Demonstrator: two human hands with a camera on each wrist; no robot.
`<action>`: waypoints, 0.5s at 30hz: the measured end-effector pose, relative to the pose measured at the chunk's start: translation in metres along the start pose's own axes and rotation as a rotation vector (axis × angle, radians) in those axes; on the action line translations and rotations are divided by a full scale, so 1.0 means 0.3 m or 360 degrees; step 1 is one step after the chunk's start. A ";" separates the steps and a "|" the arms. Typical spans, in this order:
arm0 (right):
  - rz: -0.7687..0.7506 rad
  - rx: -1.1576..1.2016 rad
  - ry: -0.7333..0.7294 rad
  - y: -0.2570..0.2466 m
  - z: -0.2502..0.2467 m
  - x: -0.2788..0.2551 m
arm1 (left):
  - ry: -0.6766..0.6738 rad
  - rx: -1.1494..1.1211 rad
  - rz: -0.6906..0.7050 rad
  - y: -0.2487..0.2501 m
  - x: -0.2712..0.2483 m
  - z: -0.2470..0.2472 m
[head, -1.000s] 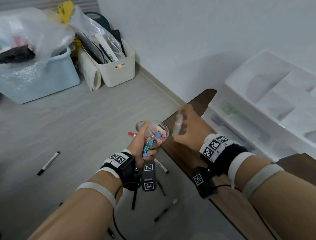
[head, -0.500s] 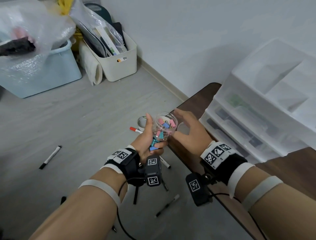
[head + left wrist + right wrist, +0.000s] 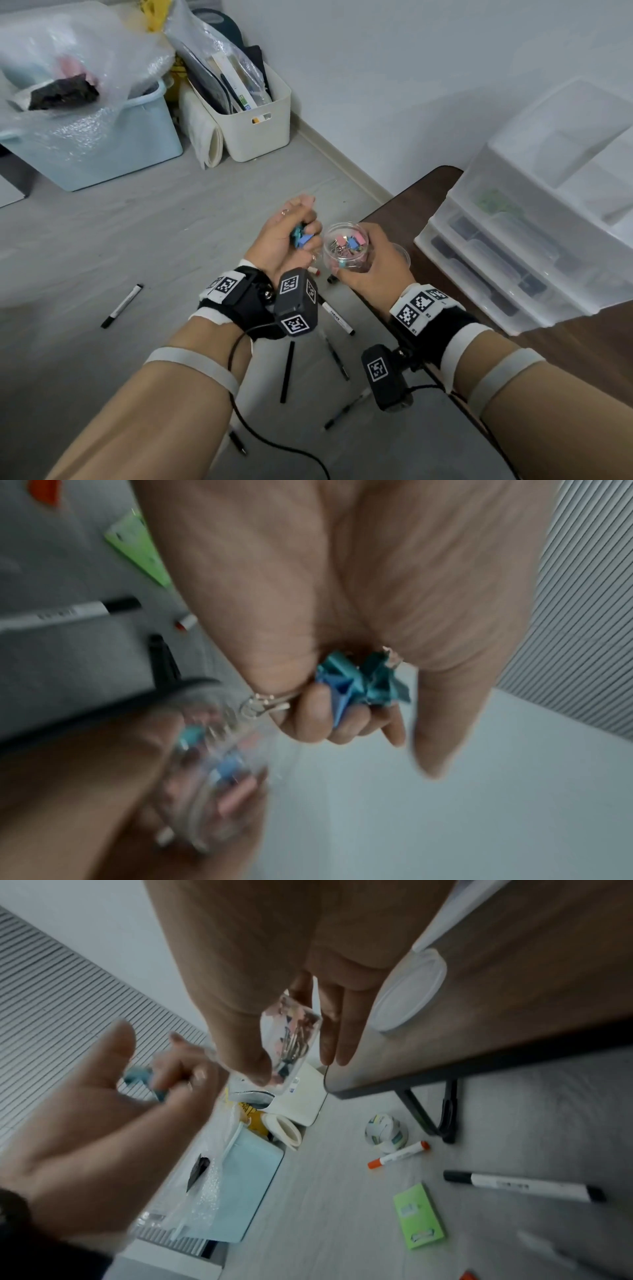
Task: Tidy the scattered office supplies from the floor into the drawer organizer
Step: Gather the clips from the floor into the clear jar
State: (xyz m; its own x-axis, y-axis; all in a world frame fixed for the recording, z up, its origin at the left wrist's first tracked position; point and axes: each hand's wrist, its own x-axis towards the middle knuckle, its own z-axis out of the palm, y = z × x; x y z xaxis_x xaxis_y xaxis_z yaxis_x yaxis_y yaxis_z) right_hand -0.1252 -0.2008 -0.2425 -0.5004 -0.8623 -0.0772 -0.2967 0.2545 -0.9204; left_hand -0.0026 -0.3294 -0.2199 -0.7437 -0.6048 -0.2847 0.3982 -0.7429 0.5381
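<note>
Black wrist cameras (image 3: 296, 303) bearing square coded tags, white forearm bands (image 3: 191, 365), black cable (image 3: 274, 442).

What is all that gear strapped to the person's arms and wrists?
Both arms are bare, with no sleeves. Each forearm has a pale elastic band, and each wrist a black wrap edged in white. White tags printed with black square codes sit on the wraps. A dark boxy camera hangs under the left hand and the right hand, also tagged. A black cable trails from the left one.

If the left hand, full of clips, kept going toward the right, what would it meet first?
Probably the open jar held by the right hand; the left hand with its clips looks just beside the rim, though depth is unclear.
</note>
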 end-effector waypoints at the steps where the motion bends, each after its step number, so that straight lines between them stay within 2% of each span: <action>1: -0.0003 0.0059 -0.0019 0.006 0.015 0.002 | -0.0028 -0.0002 0.0062 0.006 0.002 0.017; 8: 0.0010 0.0107 -0.0079 0.036 0.054 0.022 | -0.0018 0.0430 0.0273 -0.001 0.013 0.067; 11: 0.0027 0.0085 -0.0085 0.050 0.056 0.029 | -0.0036 0.0614 0.0281 -0.009 0.012 0.081; 15: 0.0042 0.0057 -0.0083 0.061 0.054 0.040 | -0.0053 0.0666 0.0251 -0.018 0.019 0.086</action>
State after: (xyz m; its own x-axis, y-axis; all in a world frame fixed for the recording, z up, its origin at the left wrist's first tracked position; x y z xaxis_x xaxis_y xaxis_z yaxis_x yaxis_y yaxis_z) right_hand -0.1235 -0.2136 -0.2663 -0.4641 -0.8776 -0.1204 -0.2542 0.2622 -0.9309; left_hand -0.0229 -0.3215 -0.2038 -0.7108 -0.6868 -0.1517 0.2616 -0.4584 0.8494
